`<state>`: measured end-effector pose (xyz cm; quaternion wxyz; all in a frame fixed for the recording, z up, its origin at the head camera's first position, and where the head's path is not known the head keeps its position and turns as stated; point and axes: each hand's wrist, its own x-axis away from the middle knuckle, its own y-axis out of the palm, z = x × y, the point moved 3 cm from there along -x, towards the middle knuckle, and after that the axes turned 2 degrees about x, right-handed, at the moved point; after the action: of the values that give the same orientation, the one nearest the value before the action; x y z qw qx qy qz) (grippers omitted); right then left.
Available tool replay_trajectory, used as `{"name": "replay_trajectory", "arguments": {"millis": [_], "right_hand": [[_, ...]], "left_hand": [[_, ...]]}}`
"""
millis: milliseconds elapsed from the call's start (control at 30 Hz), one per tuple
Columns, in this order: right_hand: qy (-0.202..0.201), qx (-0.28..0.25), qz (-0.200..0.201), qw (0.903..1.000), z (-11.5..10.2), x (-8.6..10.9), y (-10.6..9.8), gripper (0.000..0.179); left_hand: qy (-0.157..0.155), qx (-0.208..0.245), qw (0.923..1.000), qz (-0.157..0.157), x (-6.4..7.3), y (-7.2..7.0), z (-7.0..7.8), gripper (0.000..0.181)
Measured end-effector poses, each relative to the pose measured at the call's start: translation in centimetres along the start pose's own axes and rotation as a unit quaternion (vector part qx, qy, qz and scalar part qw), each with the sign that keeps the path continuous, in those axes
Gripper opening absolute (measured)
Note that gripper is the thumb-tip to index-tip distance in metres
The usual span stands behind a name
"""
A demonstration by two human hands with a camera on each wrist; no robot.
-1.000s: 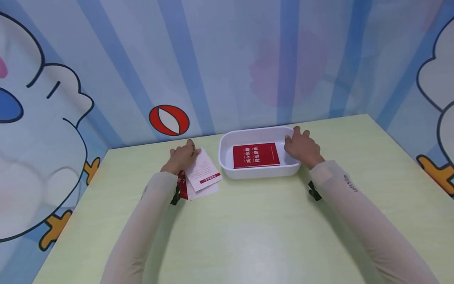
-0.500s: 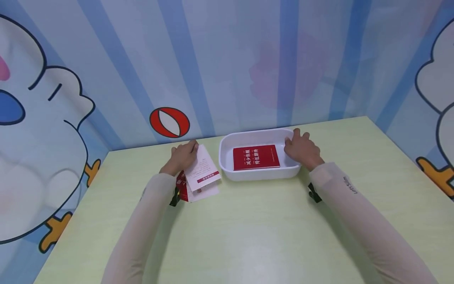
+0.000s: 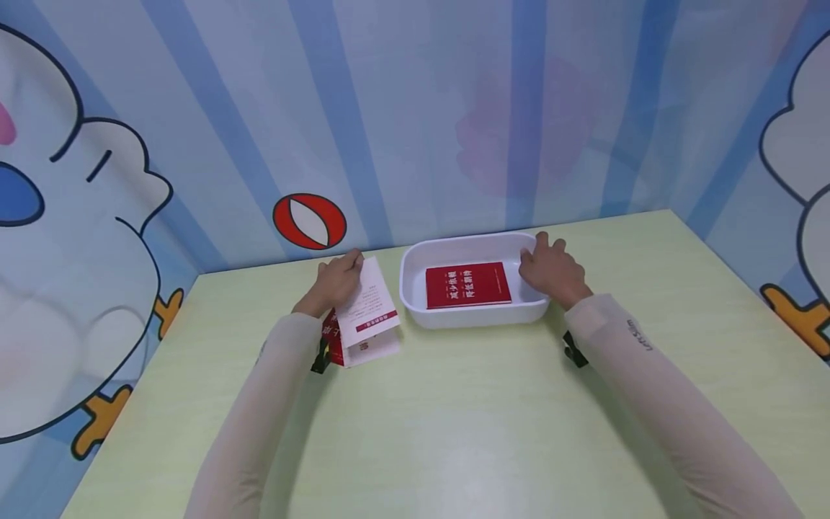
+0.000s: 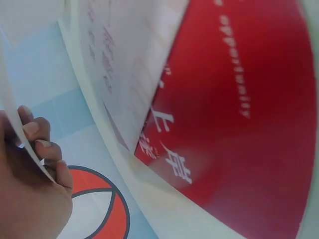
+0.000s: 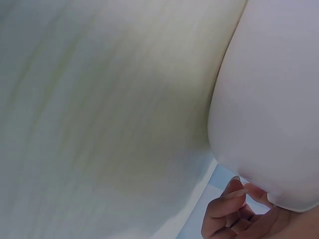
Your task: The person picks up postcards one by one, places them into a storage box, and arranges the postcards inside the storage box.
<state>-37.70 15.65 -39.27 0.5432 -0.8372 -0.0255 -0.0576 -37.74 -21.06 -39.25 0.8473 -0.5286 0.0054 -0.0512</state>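
Observation:
In the head view my left hand holds the far edge of a white printed card with a red band. That card is raised at a slant over another white printed sheet and a red card with white lettering. The left wrist view shows curled fingers around the thin card. My right hand grips the right rim of a white plastic basin, thumb inside; the right wrist view shows its fingers by the basin wall. A red booklet with white characters lies in the basin.
The pale green tabletop meets a blue striped backdrop right behind the basin and cards. Cartoon-printed panels stand along the left and right sides.
My left hand has lifted the white card slightly and drawn it a little left, exposing more of the sheet beneath. The right hand and basin stay put.

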Motion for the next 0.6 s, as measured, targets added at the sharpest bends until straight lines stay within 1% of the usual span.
{"name": "replay_trajectory", "arguments": {"millis": [133,267,367,433,500,600], "right_hand": [[0.0,0.0,0.002,1.0,0.0,0.0,0.0,0.064],[-0.002,0.002,0.005,1.0,0.0,0.0,-0.1,0.063],[-0.003,0.003,0.007,1.0,0.0,0.0,-0.1,0.063],[-0.003,0.003,0.006,1.0,-0.1,0.0,-0.1,0.063],[-0.001,0.003,0.005,1.0,-0.1,0.1,-0.1,0.063],[0.0,0.002,0.003,1.0,-0.1,0.1,-0.1,0.063]], "left_hand": [[0.002,0.025,0.9997,0.003,0.0,-0.2,0.2,0.041],[0.003,0.039,0.9992,0.011,0.1,-0.4,0.7,0.037],[-0.003,0.05,0.9987,0.011,0.1,-0.6,0.9,0.035],[-0.012,0.061,0.998,0.009,0.1,-0.7,1.0,0.034],[-0.019,0.082,0.9964,0.001,0.1,-0.7,1.2,0.034],[-0.022,0.114,0.9931,-0.012,-0.1,-0.5,1.5,0.035]]}}
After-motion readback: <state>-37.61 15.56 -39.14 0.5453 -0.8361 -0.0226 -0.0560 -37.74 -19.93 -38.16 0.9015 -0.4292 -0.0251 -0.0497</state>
